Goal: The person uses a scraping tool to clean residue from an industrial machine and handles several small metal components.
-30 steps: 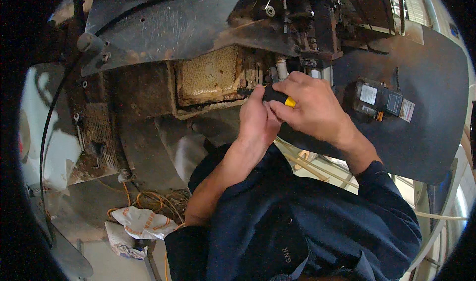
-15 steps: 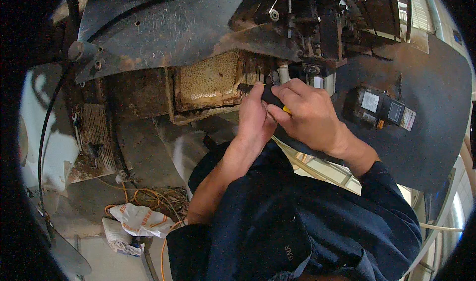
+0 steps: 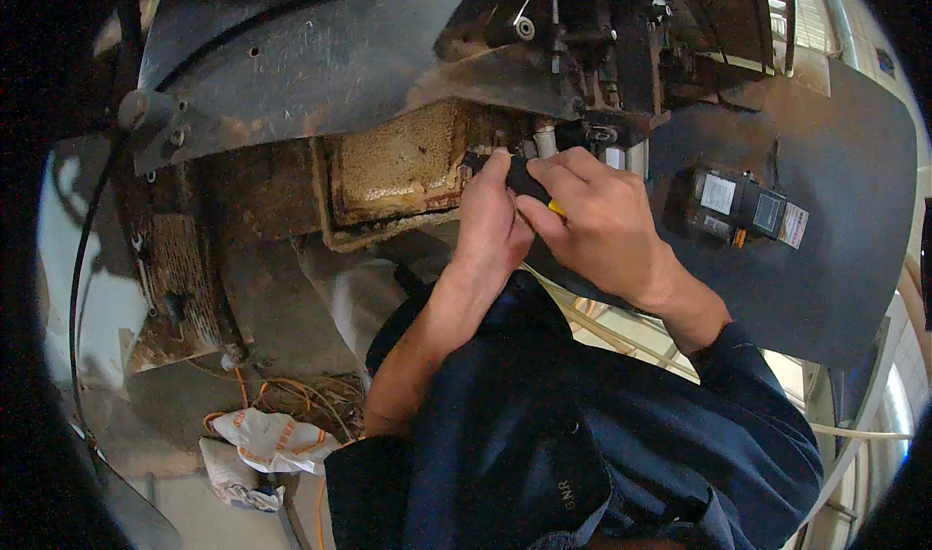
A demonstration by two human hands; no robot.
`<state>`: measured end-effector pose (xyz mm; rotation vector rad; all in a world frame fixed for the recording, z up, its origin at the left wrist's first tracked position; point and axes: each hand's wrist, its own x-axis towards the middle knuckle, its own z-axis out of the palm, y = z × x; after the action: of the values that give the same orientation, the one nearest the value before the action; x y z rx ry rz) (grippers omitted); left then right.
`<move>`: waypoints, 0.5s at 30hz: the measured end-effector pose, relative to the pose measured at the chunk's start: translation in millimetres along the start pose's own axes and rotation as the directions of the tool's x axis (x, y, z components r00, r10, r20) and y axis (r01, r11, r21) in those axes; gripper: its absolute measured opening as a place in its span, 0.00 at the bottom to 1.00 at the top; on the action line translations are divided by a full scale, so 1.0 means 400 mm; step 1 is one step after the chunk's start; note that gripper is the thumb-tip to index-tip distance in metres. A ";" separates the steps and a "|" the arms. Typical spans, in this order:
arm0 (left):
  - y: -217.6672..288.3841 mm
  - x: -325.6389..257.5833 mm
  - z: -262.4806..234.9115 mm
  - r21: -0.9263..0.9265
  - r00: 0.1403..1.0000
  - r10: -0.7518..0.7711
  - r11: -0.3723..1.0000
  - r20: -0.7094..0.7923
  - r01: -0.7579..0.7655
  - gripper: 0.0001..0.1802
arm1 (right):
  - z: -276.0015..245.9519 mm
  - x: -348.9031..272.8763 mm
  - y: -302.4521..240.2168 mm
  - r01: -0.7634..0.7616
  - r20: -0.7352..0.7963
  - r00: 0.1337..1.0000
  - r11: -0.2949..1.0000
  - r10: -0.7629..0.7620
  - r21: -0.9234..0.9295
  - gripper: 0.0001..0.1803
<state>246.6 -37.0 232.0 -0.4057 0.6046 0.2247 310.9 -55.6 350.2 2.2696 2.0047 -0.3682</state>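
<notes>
My left hand (image 3: 487, 215) is closed round the front of a black-and-yellow handled tool (image 3: 526, 181), its thumb laid along the top. From the other side, my right hand (image 3: 610, 228) grips the handle, where a bit of yellow shows under the fingers. The tool's far end lies against the right side of a dirty rectangular recess, and its exact kind is hidden by my hands. Beside my left hand, a pale, bumpy, honeycomb-like panel (image 3: 398, 162) sits inside the recess's rusty metal frame (image 3: 325, 200).
A scratched metal plate (image 3: 291, 74) overhangs the recess. On the right, a black control box (image 3: 728, 205) is fixed to a dark panel (image 3: 835, 259). At lower left lie orange cables (image 3: 296, 387) and a white plastic bag (image 3: 267, 436). A wrench (image 3: 144, 273) hangs at far left.
The whole view has shifted slightly. Both hands keep their grip on the tool at the right of the recess, with little visible movement.
</notes>
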 end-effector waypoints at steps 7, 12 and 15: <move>0.008 0.043 0.009 -0.022 0.999 0.030 0.999 0.037 -0.029 0.16 | -0.009 0.017 0.006 -0.063 0.017 0.998 0.998 0.063 0.004 0.16; 0.016 0.094 -0.003 -0.017 0.988 0.060 0.998 0.144 -0.059 0.15 | -0.005 0.026 0.015 -0.074 -0.012 0.997 0.997 0.074 -0.035 0.17; 0.022 0.092 0.024 -0.033 0.985 0.112 0.994 0.132 -0.108 0.14 | 0.015 0.021 0.026 -0.063 -0.077 0.995 0.997 0.061 -0.032 0.17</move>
<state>278.1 -21.9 214.7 -0.3792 0.4935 0.3626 321.4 -50.1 341.5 2.3526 1.9531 -0.2438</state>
